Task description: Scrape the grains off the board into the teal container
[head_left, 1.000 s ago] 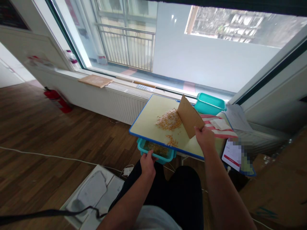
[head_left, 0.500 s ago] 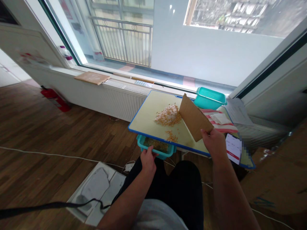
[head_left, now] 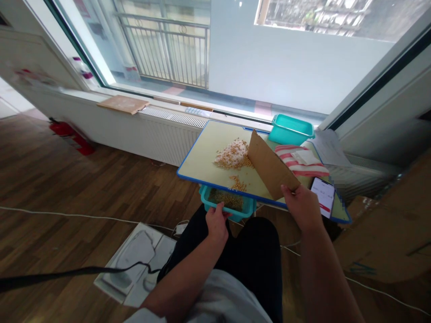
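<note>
Window glass [head_left: 242,67] in a dark-edged frame fills the far side, with a white ribbed radiator [head_left: 168,140] below its sill. Large brown cardboard box [head_left: 387,237] stands at the right. In the middle lies a pale yellow counter [head_left: 198,157] with a blue rim, its left end jutting near the radiator. On the floor at the near left are a white box [head_left: 129,264] and, farther off, a red fire extinguisher [head_left: 72,136].

At the counter's far right sits a turquoise rectangular plastic tub [head_left: 292,130]; nearer, a red-and-white striped cloth [head_left: 314,171] carries a flat white packet [head_left: 306,157]. A second tub, a turquoise plastic basin [head_left: 249,210], is below the counter's near edge; its contents, dim and partly covered, look like small greenish and golden grains. The left hand [head_left: 217,220] grips its near rim, thumb on top.

The right hand [head_left: 303,204] is clamped on the near right corner of a stiff brown cardboard sheet [head_left: 271,168], tilted over the counter, its left edge at the right side of a white and golden heap of grains [head_left: 231,154]. A lit phone [head_left: 322,197] lies right of that hand. Smallest, a loose golden patch of grains [head_left: 238,183] is by the near edge, above the basin. The hands are well apart.
</note>
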### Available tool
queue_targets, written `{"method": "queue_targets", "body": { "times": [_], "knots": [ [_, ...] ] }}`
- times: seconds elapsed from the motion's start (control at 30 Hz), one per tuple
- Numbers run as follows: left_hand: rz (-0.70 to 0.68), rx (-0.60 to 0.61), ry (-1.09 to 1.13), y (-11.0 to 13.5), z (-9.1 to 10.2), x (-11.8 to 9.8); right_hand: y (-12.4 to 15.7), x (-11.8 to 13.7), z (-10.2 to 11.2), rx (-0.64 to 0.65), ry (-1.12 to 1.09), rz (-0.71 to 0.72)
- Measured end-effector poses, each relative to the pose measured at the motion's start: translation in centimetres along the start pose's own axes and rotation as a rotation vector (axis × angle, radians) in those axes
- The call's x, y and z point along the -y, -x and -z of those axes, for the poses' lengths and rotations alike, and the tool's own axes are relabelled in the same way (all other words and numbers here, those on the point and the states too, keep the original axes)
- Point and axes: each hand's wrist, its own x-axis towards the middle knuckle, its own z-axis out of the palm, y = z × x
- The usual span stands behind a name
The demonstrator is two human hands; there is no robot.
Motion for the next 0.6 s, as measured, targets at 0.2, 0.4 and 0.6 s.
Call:
{"method": "queue_targets", "body": {
  "times": [0.2,0.4,0.6],
  "knots": [
    [0.008,0.013,-0.018,0.6,-0.2,0.7,2.0,0.1,0.1,0.0,0.028,0.004],
    [0.008,0.018,-0.021,1.2,-0.2,0.9,3.5,-0.2,-0.3,-0.023,0.051,0.083],
    [-0.019,0.015,-0.048,1.7,-0.2,1.4,4.8,-0.3,0.0,-0.045,0.036,0.128]
  ]
}}
